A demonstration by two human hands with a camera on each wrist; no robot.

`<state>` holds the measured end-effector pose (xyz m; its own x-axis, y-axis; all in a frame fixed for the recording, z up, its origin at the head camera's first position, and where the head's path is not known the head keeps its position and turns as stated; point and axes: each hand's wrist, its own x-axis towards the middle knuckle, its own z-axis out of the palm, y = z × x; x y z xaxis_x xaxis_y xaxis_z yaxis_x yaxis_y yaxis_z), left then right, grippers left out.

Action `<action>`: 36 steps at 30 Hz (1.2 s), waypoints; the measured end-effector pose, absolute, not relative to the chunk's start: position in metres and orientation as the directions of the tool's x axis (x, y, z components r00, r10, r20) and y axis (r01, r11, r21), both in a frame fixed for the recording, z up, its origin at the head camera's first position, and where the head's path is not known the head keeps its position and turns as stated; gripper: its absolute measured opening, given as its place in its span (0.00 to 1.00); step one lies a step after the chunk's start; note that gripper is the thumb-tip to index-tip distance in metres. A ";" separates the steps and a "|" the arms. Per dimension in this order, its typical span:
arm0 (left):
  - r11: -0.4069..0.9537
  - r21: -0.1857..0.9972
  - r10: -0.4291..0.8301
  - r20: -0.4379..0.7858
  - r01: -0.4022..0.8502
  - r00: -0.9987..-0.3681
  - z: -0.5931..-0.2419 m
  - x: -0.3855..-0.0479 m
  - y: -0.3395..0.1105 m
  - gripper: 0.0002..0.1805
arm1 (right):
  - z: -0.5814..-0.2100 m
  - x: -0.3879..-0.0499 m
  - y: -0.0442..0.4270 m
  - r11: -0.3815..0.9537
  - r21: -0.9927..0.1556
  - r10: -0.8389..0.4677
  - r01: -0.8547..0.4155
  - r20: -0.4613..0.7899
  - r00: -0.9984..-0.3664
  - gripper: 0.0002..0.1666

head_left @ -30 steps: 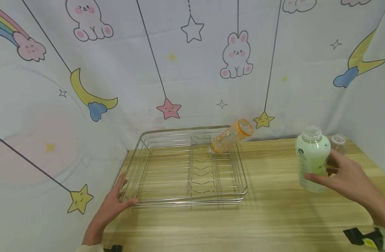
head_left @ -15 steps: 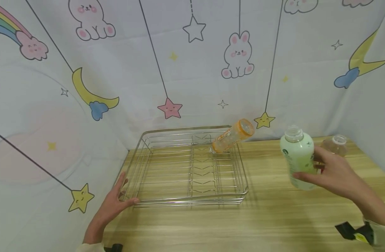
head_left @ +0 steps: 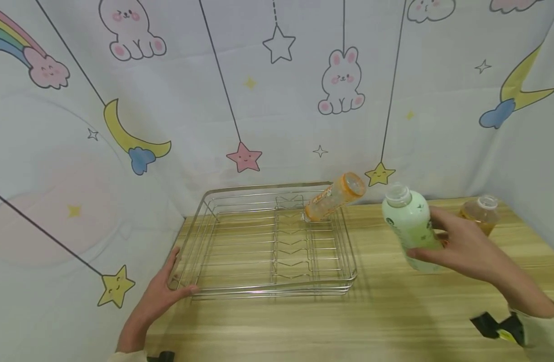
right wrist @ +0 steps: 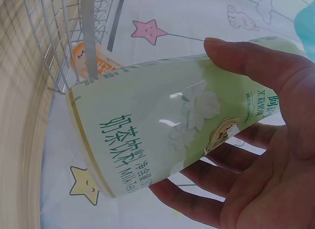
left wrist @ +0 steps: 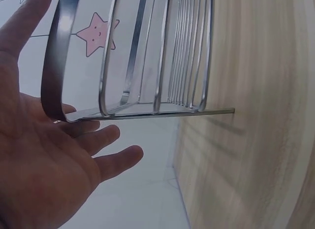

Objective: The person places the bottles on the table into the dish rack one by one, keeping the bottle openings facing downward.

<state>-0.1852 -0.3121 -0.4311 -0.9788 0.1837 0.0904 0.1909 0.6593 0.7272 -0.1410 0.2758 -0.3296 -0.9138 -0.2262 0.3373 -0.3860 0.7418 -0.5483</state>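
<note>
A pale green milk tea bottle (head_left: 410,221) is in my right hand (head_left: 462,246), fingers on one side and thumb on the other. It leans to the left, with its clear neck up, right of the wire dish rack (head_left: 272,289). Printed lettering and white flowers show on the bottle (right wrist: 162,115) in the right wrist view. My left hand (head_left: 159,296) rests against the rack's front left corner, thumb along the front rim. In the left wrist view, the fingers of the left hand (left wrist: 54,160) lie fairly straight around that corner.
An orange-ringed clear bottle (head_left: 333,196) lies tilted in the rack's back right corner, its base up over the rim. A clear bottle with amber contents (head_left: 482,213) stands at the back right of the wooden table (head_left: 277,332). A printed cloth (head_left: 281,100) hangs behind.
My right hand has moved left with the milk tea bottle, which now leans more. The amber bottle behind has come into fuller view. My left hand stays at the rack corner.
</note>
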 end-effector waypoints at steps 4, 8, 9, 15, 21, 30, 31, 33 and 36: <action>0.670 0.714 0.174 0.116 0.204 -0.978 -0.426 -0.184 -0.311 0.64 | -0.328 -0.143 0.271 0.739 -0.538 -0.255 -0.406 0.334 -0.907 0.52; 0.641 0.719 0.193 0.188 0.269 -0.963 -0.423 -0.183 -0.309 0.65 | -0.327 -0.144 0.268 0.741 -0.517 -0.282 -0.429 0.341 -0.897 0.53; 0.634 0.718 0.196 0.210 0.287 -0.958 -0.422 -0.183 -0.308 0.65 | -0.327 -0.144 0.267 0.743 -0.510 -0.286 -0.433 0.343 -0.895 0.53; 0.622 0.686 0.214 0.315 0.378 -0.925 -0.415 -0.179 -0.299 0.66 | -0.323 -0.146 0.260 0.728 -0.495 -0.323 -0.474 0.362 -0.874 0.50; 0.602 0.670 0.250 0.357 0.433 -0.900 -0.410 -0.178 -0.286 0.68 | -0.320 -0.146 0.254 0.700 -0.511 -0.352 -0.499 0.360 -0.864 0.49; 0.609 0.636 0.294 0.375 0.475 -0.879 -0.399 -0.171 -0.265 0.67 | -0.315 -0.149 0.243 0.723 -0.502 -0.372 -0.475 0.296 -0.880 0.51; 0.602 0.637 0.304 0.376 0.482 -0.875 -0.397 -0.171 -0.262 0.67 | -0.315 -0.149 0.242 0.725 -0.499 -0.374 -0.474 0.292 -0.880 0.50; 0.583 0.640 0.325 0.380 0.500 -0.866 -0.395 -0.171 -0.256 0.68 | -0.313 -0.149 0.239 0.730 -0.494 -0.380 -0.473 0.282 -0.881 0.50; 0.558 0.634 0.352 0.404 0.535 -0.845 -0.393 -0.172 -0.248 0.69 | -0.311 -0.149 0.236 0.736 -0.488 -0.386 -0.469 0.267 -0.883 0.49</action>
<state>-0.1724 -0.2476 -0.3929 -0.8446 0.3519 0.4036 0.5355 0.5575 0.6344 -0.1492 0.2355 -0.3109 -0.8830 -0.3862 0.2669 -0.4693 0.7362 -0.4876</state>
